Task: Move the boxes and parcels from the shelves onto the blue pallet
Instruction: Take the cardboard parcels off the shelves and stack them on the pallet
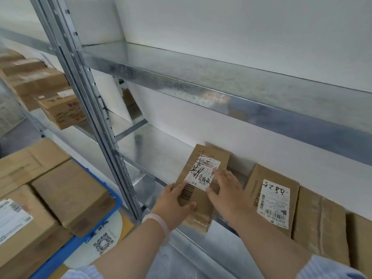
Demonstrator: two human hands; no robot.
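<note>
Small box: on the lower shelf, at the left end of a row; near end tipped out over the shelf's front lip; judged to be coming off, not yet clear of the shelf
Left hand: grips the box's near left edge, thumb across the face; takes the weight, as I read it
Right hand: fingers fairly straight, a little spread, pressed flat on the label and right side; seems to steady, not clamp
Row at right: labelled box marked 5288 just beside; plain boxes past it; stood on edge against the wall, probably so the labels face out
Blue pallet: low at left, already carrying stacked boxes; near the shelf, so the carry looks short
Hidden: small box's back and underside; whether the right fingertips hook the far edge, cannot tell
Cut off: row runs out of frame at right; pallet cut at left; small print on the labels too blurred to read
</note>
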